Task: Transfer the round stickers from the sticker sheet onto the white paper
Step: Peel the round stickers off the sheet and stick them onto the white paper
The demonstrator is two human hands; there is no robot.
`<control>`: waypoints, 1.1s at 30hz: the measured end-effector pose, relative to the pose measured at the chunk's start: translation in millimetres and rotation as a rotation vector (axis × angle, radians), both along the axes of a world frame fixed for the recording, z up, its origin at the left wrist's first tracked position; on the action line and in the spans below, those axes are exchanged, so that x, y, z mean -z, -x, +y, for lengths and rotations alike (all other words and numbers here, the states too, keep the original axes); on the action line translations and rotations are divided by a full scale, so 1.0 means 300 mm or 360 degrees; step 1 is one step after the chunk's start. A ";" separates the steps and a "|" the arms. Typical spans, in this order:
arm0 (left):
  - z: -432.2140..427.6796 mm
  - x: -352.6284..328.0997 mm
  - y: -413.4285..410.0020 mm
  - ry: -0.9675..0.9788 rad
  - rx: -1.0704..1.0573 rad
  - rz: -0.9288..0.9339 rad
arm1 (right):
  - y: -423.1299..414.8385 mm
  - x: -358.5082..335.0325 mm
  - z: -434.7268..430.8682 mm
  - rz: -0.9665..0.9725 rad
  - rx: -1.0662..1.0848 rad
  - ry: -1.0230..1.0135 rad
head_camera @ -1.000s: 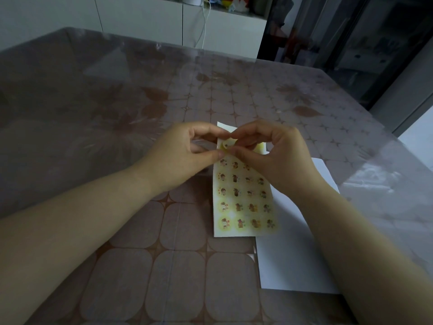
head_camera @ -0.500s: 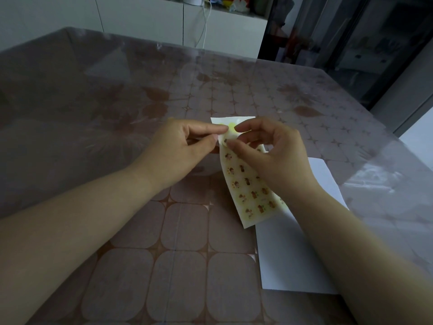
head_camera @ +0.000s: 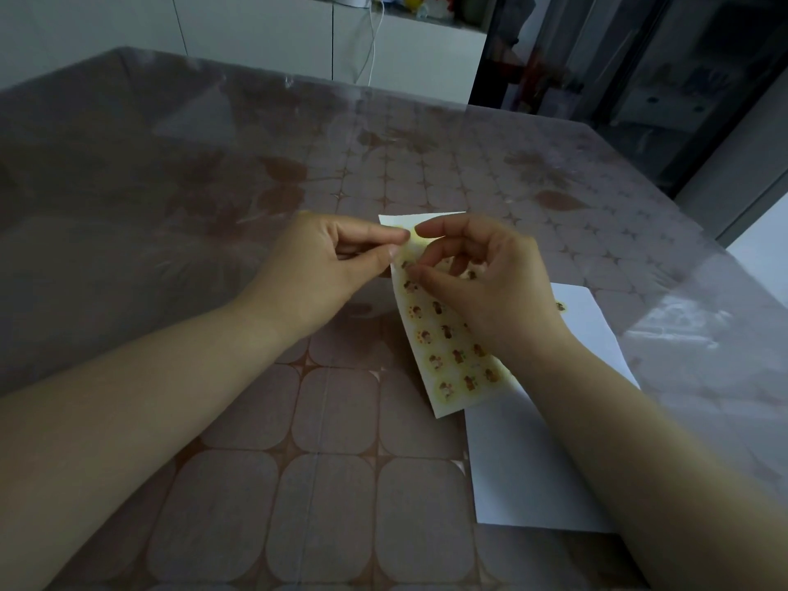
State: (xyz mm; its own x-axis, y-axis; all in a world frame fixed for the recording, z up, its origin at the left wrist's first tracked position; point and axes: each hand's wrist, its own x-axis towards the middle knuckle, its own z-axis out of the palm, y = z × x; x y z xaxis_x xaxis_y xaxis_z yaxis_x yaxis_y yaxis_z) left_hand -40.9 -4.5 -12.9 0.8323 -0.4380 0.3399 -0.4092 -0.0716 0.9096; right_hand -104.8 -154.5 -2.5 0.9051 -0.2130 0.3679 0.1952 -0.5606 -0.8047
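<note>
The sticker sheet [head_camera: 447, 343] is held tilted above the surface [head_camera: 341, 420], its lower edge overlapping the white paper [head_camera: 533, 454], on which one round sticker [head_camera: 560, 306] already sits near the far edge. The left hand [head_camera: 324, 266] has its grip pinching the sheet's upper left edge, while the right hand [head_camera: 482, 275] works thumb and forefinger at a sticker near the top. Best practice here is probably to bend the backing away and lift the sticker by its rim, avoiding a crease.
</note>
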 end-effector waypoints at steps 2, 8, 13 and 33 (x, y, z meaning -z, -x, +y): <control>0.003 0.002 -0.009 0.0007 -0.0029 0.0049 | 0.001 0.001 0.002 -0.0001 -0.0014 0.0056; 0.010 0.003 -0.032 -0.0115 -0.0158 0.0044 | 0.032 -0.091 -0.115 0.0162 0.0079 -0.0205; 0.017 0.006 -0.047 -0.0223 -0.0279 0.0056 | 0.068 -0.092 -0.239 0.0811 0.0089 0.0121; 0.023 0.008 -0.039 -0.0167 -0.0120 0.0271 | 0.020 -0.026 -0.176 0.0894 0.0261 0.0106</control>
State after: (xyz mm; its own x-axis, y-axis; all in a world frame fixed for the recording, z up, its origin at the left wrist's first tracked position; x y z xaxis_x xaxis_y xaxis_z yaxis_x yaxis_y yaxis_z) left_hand -29.3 2.4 -15.3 0.9055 -0.3980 0.1473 -0.2402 -0.1944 0.9511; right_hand -110.8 -207.2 5.3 0.9224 -0.3596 -0.1409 -0.3443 -0.6004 -0.7218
